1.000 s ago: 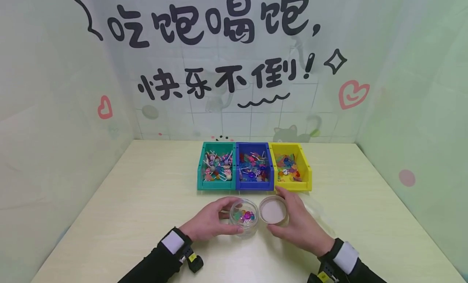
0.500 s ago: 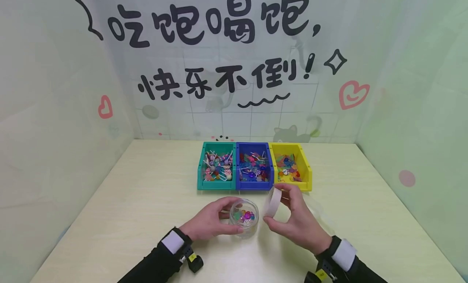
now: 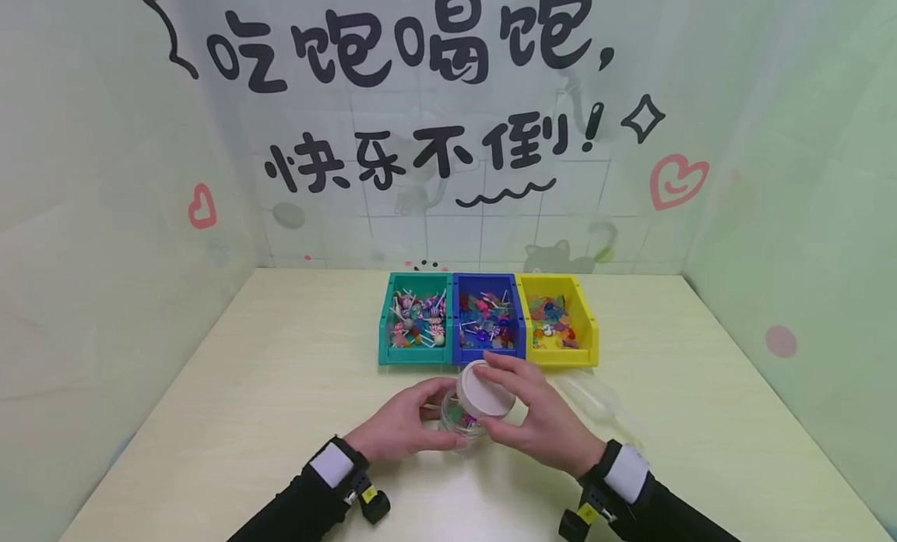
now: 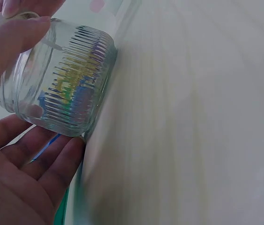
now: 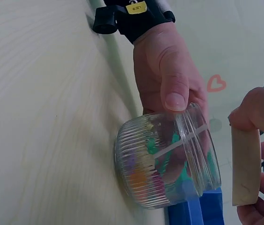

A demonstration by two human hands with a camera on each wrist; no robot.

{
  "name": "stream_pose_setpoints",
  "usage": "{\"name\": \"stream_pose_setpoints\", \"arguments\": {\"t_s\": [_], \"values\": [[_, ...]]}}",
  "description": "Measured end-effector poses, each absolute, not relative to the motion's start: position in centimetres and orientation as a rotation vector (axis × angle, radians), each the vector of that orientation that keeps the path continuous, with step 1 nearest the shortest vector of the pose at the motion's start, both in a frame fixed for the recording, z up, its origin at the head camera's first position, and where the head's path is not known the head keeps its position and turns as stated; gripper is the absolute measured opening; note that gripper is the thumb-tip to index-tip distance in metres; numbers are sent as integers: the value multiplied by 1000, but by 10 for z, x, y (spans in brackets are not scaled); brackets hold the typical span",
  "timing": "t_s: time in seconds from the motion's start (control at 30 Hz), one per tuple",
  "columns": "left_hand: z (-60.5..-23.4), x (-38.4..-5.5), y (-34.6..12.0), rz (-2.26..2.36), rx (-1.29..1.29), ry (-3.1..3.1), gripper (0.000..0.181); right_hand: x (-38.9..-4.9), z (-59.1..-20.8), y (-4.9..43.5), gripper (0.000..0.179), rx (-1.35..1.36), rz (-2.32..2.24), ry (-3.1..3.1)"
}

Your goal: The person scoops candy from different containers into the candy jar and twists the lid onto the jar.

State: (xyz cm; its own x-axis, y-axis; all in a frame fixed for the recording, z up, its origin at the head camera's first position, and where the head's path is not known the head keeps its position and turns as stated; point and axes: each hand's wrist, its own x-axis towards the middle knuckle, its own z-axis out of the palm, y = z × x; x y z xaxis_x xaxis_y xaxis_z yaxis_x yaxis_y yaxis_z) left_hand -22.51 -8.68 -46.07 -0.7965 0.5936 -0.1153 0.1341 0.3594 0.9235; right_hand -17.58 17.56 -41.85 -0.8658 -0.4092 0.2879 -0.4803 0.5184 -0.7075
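Observation:
A clear ribbed glass jar (image 5: 167,157) stands upright on the table with colourful small candies and a white stick inside. My left hand (image 3: 406,421) grips it from the left, thumb near the jar's neck and fingers around the far side. In the right wrist view a pale round lid (image 5: 245,166) is pinched by my right hand (image 3: 543,410), a short gap away from the jar's mouth. From the head view, the lid overlaps the right part of the jar's opening, its white top facing up and slightly tilted.
Behind the hands stand three joined bins: a green bin (image 3: 415,357) and a blue bin (image 3: 488,357) with lollipop-like pieces, and a yellow bin (image 3: 589,332) with small coloured pieces. A clear plastic item (image 3: 592,394) lies right of my right hand.
My right hand has turned the lid over from its underside showing to its top facing up, and moved it left over the jar. The left hand and jar have stayed put.

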Motion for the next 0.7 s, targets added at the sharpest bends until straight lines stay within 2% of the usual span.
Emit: {"name": "stream_pose_setpoints", "arguments": {"t_s": [0.27,0.7], "values": [[-463,-226,-88,1440,665,2182,79,-179,-423,165,55,865,1239,-2751],[-460,-226,-87,1457,710,2166,79,-178,-428,162,54,900,1147,-2844]]}}
